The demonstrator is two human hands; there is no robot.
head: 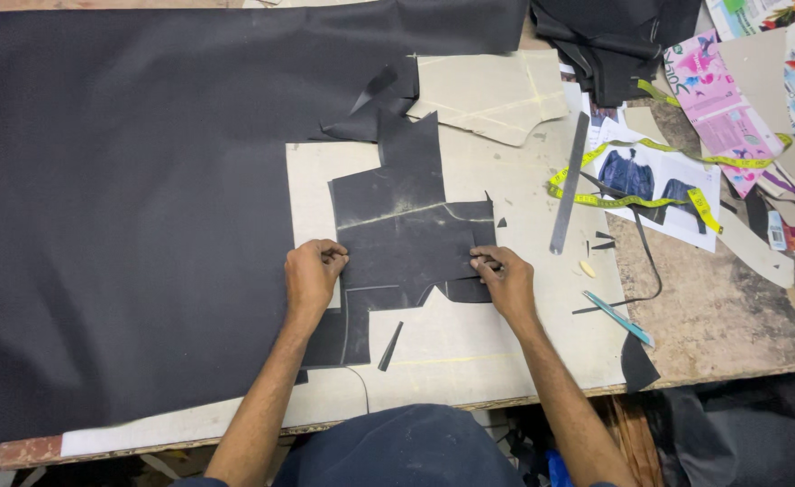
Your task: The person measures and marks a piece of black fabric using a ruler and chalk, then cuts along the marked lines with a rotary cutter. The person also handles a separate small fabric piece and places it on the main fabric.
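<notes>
While both pinch black cloth piece (406, 239) | left hand (312, 275) | right hand (504, 278) | fingertips hidden

A worn wooden bench (731, 334) carries a pale board (506, 334); left of the board lies black cloth (127, 207), right of it a steel ruler (570, 180), yellow tape measure (632, 200) and printed sheets (722, 99).

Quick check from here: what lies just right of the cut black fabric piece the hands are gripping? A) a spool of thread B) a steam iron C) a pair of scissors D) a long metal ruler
D: a long metal ruler lies at a slant just right of the black fabric piece, which the left hand and right hand pinch at its edges.
</notes>
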